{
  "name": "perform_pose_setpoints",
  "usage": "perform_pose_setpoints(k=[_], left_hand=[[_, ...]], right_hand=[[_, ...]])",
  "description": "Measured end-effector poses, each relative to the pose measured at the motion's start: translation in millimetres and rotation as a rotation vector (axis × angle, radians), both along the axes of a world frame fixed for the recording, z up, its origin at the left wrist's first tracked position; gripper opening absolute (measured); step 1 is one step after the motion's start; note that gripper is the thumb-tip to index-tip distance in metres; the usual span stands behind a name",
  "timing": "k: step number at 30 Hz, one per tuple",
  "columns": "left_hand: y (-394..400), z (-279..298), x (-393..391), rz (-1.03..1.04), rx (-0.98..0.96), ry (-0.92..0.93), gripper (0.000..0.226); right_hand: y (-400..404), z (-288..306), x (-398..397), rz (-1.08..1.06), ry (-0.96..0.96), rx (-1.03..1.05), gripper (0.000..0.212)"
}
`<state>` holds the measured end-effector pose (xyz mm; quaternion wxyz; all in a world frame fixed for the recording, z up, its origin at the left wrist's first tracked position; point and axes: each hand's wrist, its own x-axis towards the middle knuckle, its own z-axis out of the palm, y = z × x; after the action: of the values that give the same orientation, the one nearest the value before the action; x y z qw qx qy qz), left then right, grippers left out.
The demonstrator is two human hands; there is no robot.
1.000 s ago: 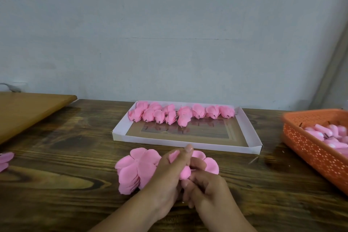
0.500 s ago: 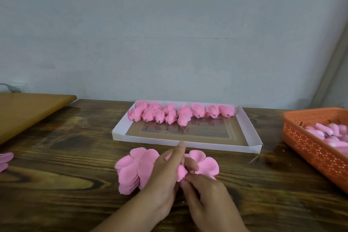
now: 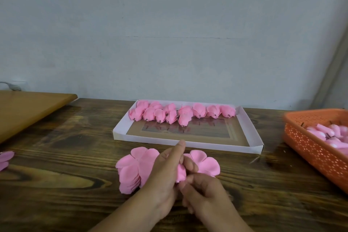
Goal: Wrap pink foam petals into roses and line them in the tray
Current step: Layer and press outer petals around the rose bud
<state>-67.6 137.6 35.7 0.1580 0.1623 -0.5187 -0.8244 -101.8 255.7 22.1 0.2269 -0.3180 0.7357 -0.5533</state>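
You have the tray [image 3: 252, 132] parked just beyond your work spot, so a finished rose goes straight to the row of roses [image 3: 180, 113] along its far edge. Your petal stack [image 3: 131, 171] sits at the table's near edge, under your left hand [image 3: 162, 177], ready to feed. Both hands grasp 1 petal piece [image 3: 204, 163]: left fingers pinch it (index finger straight), right hand [image 3: 203, 192] curled round its base.
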Motion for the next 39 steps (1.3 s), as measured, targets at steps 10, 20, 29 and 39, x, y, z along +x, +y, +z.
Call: perform_pose_setpoints(k=[10, 20, 29, 39], left_hand=[[1, 1, 1, -0.016, 0.090, 0.001, 0.043], [4, -1, -1, 0.091, 0.015, -0.050, 0.054], [9, 3, 2, 0.039, -0.115, -0.041, 0.041], [11, 6, 5, -0.015, -0.156, 0.003, 0.055]], right_hand=[[-1, 6, -3, 0.051, -0.794, -0.286, 0.033], [3, -3, 5, -0.044, 0.476, 0.169, 0.014], [-1, 3, -3, -0.162, -0.153, -0.206, 0.013], [2, 4, -15, 0.015, -0.682, -0.404, 0.023]])
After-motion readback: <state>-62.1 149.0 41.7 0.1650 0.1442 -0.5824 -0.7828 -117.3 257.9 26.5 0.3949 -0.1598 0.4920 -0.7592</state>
